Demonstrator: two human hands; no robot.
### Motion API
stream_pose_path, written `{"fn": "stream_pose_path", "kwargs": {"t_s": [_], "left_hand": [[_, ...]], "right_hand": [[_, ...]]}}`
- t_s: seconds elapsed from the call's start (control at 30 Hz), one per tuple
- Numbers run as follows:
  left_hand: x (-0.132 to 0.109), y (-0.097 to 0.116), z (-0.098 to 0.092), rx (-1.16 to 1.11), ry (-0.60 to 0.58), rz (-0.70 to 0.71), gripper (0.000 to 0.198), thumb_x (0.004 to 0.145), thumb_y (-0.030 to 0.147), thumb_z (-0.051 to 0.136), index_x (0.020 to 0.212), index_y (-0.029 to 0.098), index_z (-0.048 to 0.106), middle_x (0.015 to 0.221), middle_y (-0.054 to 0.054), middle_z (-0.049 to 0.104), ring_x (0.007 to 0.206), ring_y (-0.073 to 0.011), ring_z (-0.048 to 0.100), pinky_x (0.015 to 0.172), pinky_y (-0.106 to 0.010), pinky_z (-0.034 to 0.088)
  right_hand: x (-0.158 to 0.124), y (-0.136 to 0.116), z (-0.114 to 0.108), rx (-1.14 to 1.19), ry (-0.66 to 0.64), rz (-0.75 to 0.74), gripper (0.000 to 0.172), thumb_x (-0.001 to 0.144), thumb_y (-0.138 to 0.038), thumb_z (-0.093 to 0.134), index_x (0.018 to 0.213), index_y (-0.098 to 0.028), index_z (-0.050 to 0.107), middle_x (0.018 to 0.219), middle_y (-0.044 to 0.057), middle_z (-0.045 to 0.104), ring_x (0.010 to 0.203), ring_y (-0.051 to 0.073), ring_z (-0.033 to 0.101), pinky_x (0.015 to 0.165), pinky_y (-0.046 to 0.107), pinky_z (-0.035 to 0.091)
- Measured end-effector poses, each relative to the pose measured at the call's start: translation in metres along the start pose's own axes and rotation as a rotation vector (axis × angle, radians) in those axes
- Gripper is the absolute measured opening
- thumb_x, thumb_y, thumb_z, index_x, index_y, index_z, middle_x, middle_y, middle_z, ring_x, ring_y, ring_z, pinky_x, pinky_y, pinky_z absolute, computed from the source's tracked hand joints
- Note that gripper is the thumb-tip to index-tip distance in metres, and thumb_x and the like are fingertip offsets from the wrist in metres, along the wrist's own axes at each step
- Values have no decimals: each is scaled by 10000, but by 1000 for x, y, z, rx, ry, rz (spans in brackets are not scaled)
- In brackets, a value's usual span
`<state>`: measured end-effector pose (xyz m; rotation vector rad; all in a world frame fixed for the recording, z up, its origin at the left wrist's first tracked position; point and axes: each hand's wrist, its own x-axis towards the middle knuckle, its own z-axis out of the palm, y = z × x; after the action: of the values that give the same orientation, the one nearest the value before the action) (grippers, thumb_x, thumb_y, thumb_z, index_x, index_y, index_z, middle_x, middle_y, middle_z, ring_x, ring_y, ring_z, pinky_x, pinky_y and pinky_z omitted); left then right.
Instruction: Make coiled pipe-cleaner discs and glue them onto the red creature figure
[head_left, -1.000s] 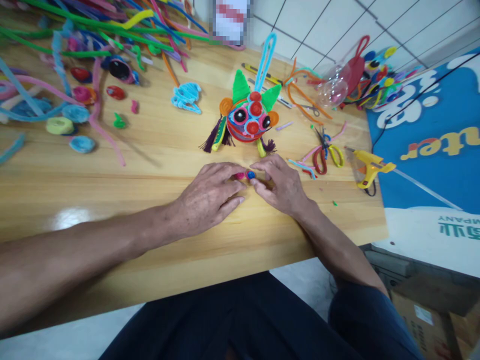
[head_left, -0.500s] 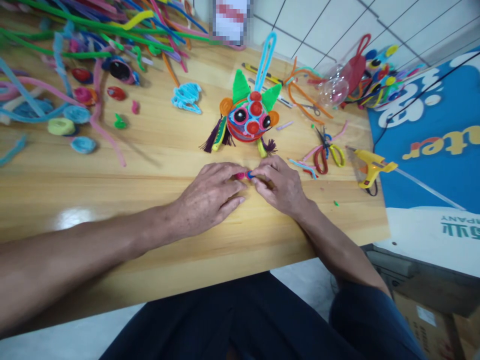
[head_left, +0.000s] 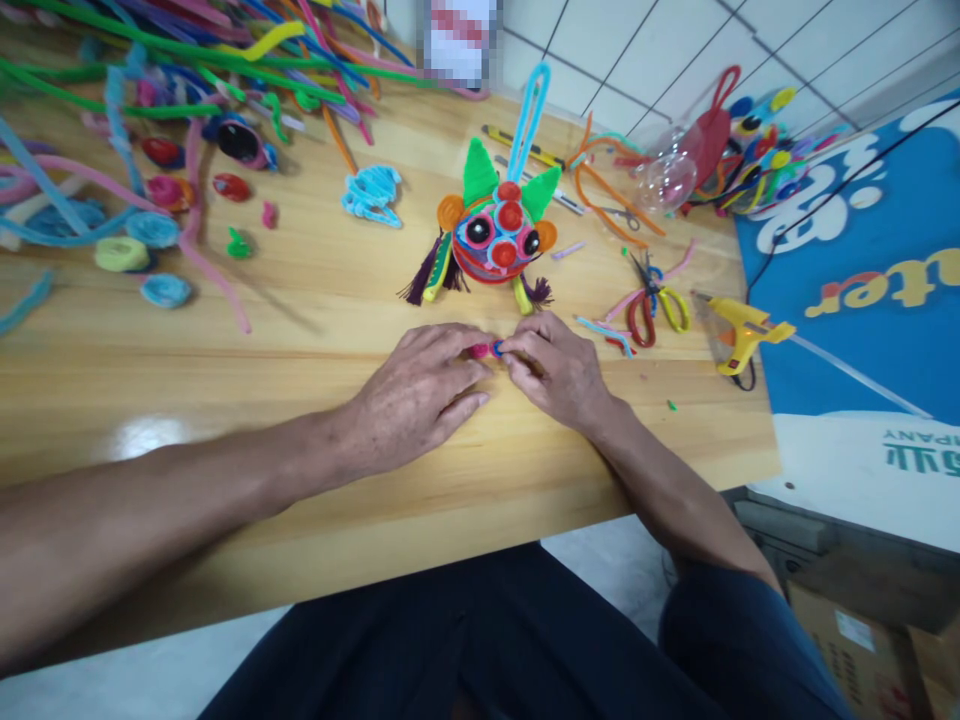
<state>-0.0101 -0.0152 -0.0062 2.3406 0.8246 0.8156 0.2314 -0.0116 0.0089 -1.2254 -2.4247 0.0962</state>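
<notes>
Holding a pink piece [head_left: 478, 351] between half-curled fingertips: left hand [head_left: 420, 395], palm down, lowest digit apart from the rest. Right hand [head_left: 555, 370]: thumb and forefinger pinched on a blue piece [head_left: 497, 348], other fingers folded in. Both pieces small, side by side, near the middle of the bench [head_left: 300, 365]; whether they are joined cannot be told, as fingertips cover part of them.

Just beyond the hands: one mask [head_left: 499, 250], facing the wearer, green ears, orange discs, dark tassels, blue loop on top. Behind it: one yellow knife [head_left: 555, 159], lying flat.

Right side: cut stems [head_left: 611, 335] near the right hand; scissors [head_left: 651, 310], red and yellow handles, blades apart; glue gun [head_left: 746, 335], yellow, by the right edge; orange stems [head_left: 611, 205] and clear balls [head_left: 667, 185] farther back.

Left side: one blue coil [head_left: 373, 195], well apart from the hands; one pink stem [head_left: 214, 265]; loose stems [head_left: 150, 40] heaped at the far corner.

Room: plain wood runs from both hands to the near edge, and leftward above the left forearm. The mask stands close ahead; the scissors bound the right.
</notes>
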Motion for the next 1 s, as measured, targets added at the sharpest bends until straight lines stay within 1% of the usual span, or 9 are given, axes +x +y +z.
{"fn": "stream_pose_path", "kwargs": {"t_s": [0.1,0.23,0.33,0.47,0.57,0.7,0.87,1.0], "left_hand": [[0,0,0,6,3,-1,232,1027,289,550,1087,186,748,1400,-145,662,1347,-330,584,1135,-558,474],[0,0,-1,24,-6,-2,239,1033,292,540,1087,184,745,1400,-144,659,1341,-322,586,1138,-538,474],[-1,0,-2,30,-3,4,246,1039,293,531,1087,179,743,1394,-146,659,1343,-316,586,1139,-527,475],[-1,0,-2,39,9,18,243,1040,289,534,1089,170,740,1393,-156,658,1338,-317,591,1135,-529,479],[-1,0,-1,45,7,15,234,1038,293,537,1090,183,737,1396,-148,657,1338,-314,592,1132,-530,483],[0,0,-1,50,5,13,246,1041,302,531,1083,179,740,1392,-150,657,1334,-316,594,1130,-529,486],[0,1,-1,-4,14,4,224,1020,270,552,1097,192,748,1379,-146,667,1335,-324,591,1135,-559,481],[0,1,-2,-4,24,1,205,1015,280,570,1076,191,744,1374,-147,673,1331,-318,601,1135,-549,489]], "right_hand": [[0,1,1,0,6,2,116,977,-199,592,994,-241,699,1005,50,708,878,169,665,676,281,513],[0,2,3,26,58,-25,112,972,-181,602,990,-227,702,980,54,708,854,164,669,656,277,504],[0,3,2,72,77,-13,104,959,-189,616,1012,-225,698,994,59,704,875,172,674,663,281,512],[0,4,1,81,42,24,113,959,-232,623,1047,-242,692,1041,57,701,861,173,661,670,290,525],[-1,4,1,36,8,13,115,969,-224,610,1037,-246,699,1041,57,701,890,178,662,669,289,518],[-1,4,2,18,20,-4,118,984,-225,594,1039,-243,697,1037,59,698,888,176,666,663,289,519],[0,2,2,40,37,41,150,974,-285,625,1109,-253,680,1074,66,702,938,206,673,745,330,566],[1,4,4,11,-8,61,160,979,-279,601,1109,-251,689,1057,70,692,970,222,672,773,346,565]]}}
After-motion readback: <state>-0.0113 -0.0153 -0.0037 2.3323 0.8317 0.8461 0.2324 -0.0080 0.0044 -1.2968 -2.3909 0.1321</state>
